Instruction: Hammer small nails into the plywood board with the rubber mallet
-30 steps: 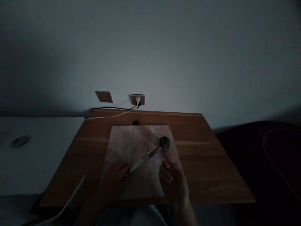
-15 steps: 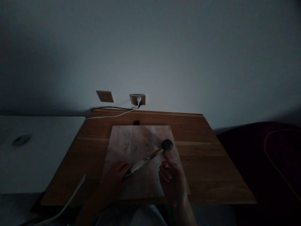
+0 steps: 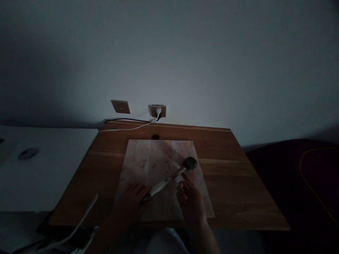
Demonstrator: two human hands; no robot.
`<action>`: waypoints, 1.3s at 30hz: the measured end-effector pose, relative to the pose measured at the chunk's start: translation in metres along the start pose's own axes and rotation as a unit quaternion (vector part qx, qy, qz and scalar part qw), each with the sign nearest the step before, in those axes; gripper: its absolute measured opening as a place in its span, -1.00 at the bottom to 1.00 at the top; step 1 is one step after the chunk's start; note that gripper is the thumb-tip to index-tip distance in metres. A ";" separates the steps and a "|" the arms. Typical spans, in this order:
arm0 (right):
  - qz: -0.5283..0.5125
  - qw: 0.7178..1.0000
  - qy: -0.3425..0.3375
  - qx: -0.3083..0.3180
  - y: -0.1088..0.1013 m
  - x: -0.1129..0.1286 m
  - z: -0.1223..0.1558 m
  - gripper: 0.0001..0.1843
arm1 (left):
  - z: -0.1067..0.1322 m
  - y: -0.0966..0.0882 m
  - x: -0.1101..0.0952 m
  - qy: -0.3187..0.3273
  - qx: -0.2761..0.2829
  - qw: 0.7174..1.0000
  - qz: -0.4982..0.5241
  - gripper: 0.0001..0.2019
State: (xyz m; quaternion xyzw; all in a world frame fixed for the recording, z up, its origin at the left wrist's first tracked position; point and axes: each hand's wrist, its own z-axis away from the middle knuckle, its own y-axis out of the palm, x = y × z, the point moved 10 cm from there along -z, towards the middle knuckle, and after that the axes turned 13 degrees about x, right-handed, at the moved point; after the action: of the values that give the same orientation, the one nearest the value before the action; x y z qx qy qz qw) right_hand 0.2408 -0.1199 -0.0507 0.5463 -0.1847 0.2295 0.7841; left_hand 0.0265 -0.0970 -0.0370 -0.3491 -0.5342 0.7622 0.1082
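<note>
A mallet [image 3: 162, 183] with a round black head and a pale, wrapped-looking handle lies slanted over a worn board [image 3: 137, 211]. My left hand [image 3: 132, 197] has its fingers and thumb around the handle's lower end. Below the mallet's head is my right hand [image 3: 191, 203], palm turned up. Its index finger reaches to the handle just under the head, and the other fingers are loosely curled with nothing seen in them. Several small metal pieces, perhaps nails [image 3: 168, 162], are scattered on the board beyond the handle. Dim light hides finer detail.
The board rests on a wooden table [image 3: 238, 190] against a wall. Behind it are a socket [image 3: 158, 111] with plugs and cables [image 3: 127, 129]. A white surface [image 3: 53, 169] adjoins on the left, and a dark red shape [image 3: 286, 169] is at right. A white cable [image 3: 86, 213] rises at lower left.
The view has shifted slightly. My right hand has moved a little left, its index finger still at the handle near the head. The mallet keeps nearly the same slant, my left hand at its end.
</note>
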 end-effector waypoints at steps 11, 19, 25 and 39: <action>0.121 0.989 -0.064 -0.060 -0.007 0.013 0.011 -0.43 | 0.017 -0.009 -0.008 0.018 -0.083 0.996 -0.042 -0.74; 0.185 0.979 -0.060 -0.063 -0.009 0.012 0.013 -0.57 | 0.021 -0.013 -0.007 0.011 -0.086 0.996 -0.029 -0.79; 0.158 0.983 -0.034 -0.082 -0.014 0.005 0.015 -0.48 | 0.025 -0.015 -0.008 0.008 -0.095 0.995 -0.034 -0.80; 0.746 0.613 -0.249 0.079 0.086 0.053 0.011 -0.78 | 0.024 -0.012 -0.009 0.028 -0.104 0.994 -0.030 -0.71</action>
State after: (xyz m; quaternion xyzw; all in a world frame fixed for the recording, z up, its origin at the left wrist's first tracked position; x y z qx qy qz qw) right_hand 0.2360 -0.0966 0.0477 0.3164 -0.6975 0.6039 0.2204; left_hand 0.0145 -0.1149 -0.0178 -0.3636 -0.6173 0.6891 0.1088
